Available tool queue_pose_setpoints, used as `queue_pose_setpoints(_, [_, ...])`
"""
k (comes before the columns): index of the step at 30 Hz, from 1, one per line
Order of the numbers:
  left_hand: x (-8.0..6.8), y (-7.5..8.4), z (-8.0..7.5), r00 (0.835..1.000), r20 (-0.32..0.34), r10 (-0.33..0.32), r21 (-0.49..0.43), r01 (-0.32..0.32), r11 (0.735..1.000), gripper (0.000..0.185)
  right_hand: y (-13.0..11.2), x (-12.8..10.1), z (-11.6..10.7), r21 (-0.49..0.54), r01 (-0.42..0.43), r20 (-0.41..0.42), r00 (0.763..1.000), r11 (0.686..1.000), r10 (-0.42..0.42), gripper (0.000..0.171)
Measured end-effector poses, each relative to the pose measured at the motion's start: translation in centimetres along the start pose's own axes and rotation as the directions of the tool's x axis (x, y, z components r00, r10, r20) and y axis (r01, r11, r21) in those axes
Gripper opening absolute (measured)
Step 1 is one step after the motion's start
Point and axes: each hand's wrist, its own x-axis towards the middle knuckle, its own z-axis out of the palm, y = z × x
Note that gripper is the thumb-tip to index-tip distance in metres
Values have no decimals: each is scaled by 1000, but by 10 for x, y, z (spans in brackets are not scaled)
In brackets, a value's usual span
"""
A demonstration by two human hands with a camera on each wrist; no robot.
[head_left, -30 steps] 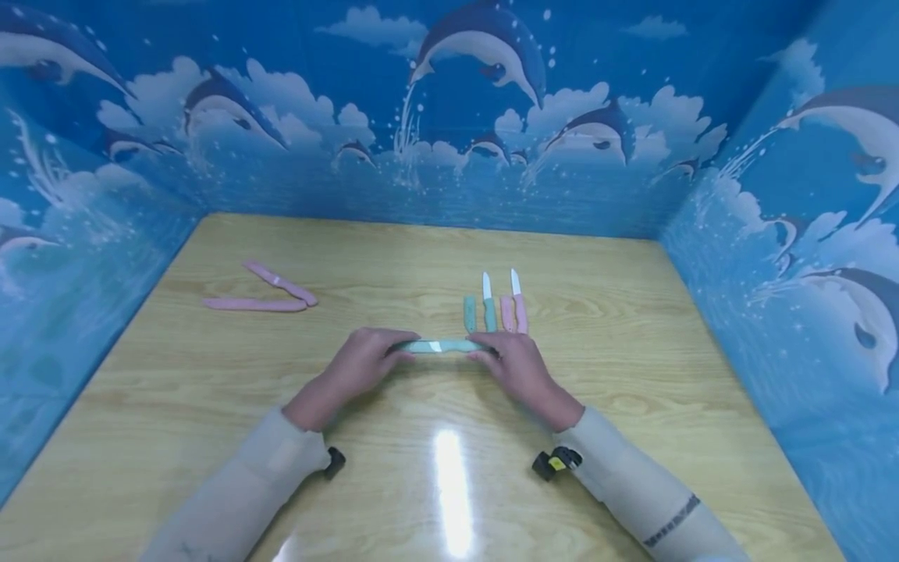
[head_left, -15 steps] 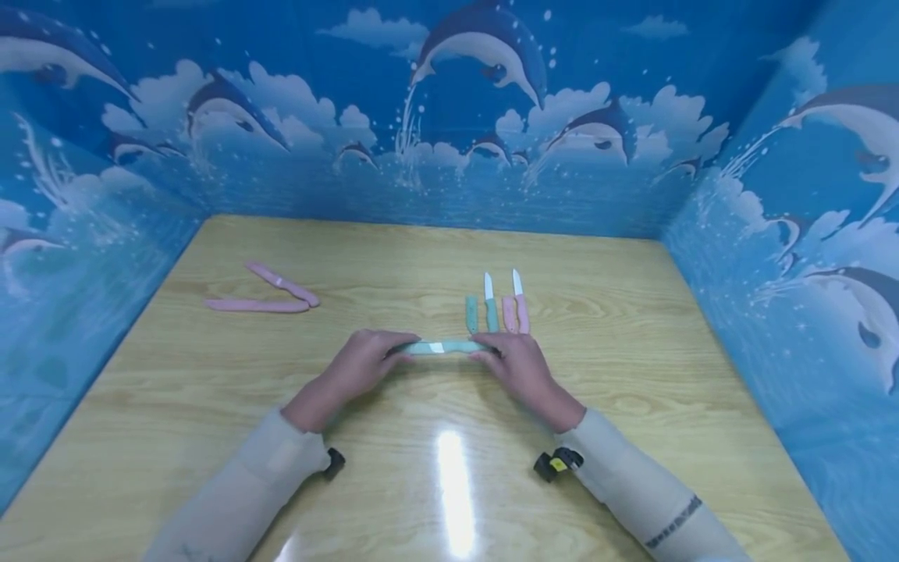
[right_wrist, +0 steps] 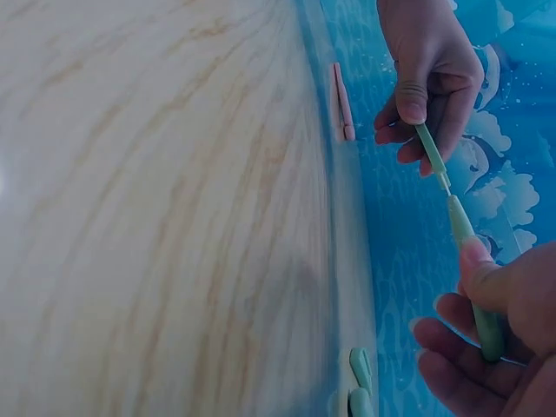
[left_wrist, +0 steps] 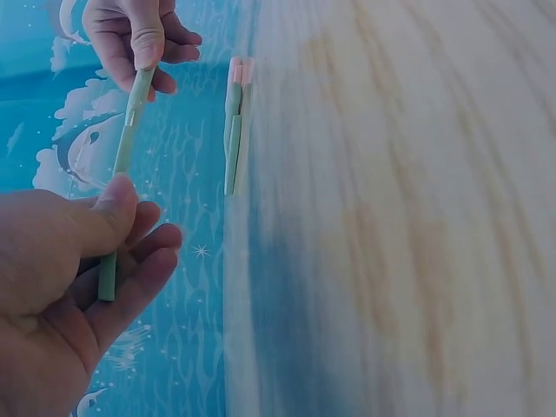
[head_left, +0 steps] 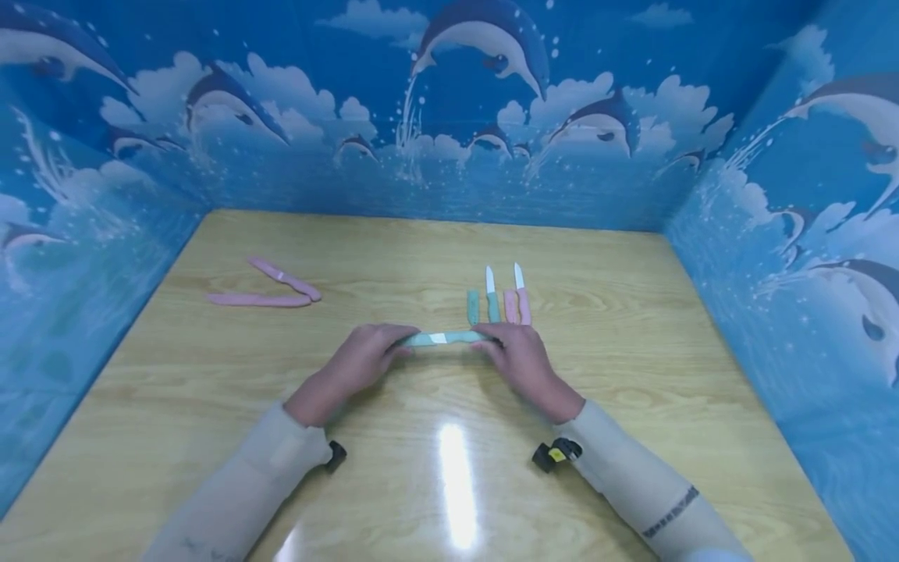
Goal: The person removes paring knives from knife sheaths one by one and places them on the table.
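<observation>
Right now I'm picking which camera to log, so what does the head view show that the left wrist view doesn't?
Only the head view shows the two pink sheathed knives lying far left on the wooden table, and both sleeves. Only the left wrist view shows the left hand up close, its thumb pressing the green sheath against the fingers. Both show the right hand gripping the other end of the green knife, a strip of white blade showing mid-length, and the row of small knives and sheaths beyond it.
</observation>
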Motion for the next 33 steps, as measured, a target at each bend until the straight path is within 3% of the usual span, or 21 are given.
queue_pose_setpoints(8, [0,1,-2,999,-54,2,10,-1,1000,30,2,-1,-2,17,-3,-5,1000,1000,3,28])
queue_pose_setpoints(33, [-1,0,1,999,-39,4,28,-3,1000,29,12,-6,-5,-8,25,19,1000,1000,-24,30])
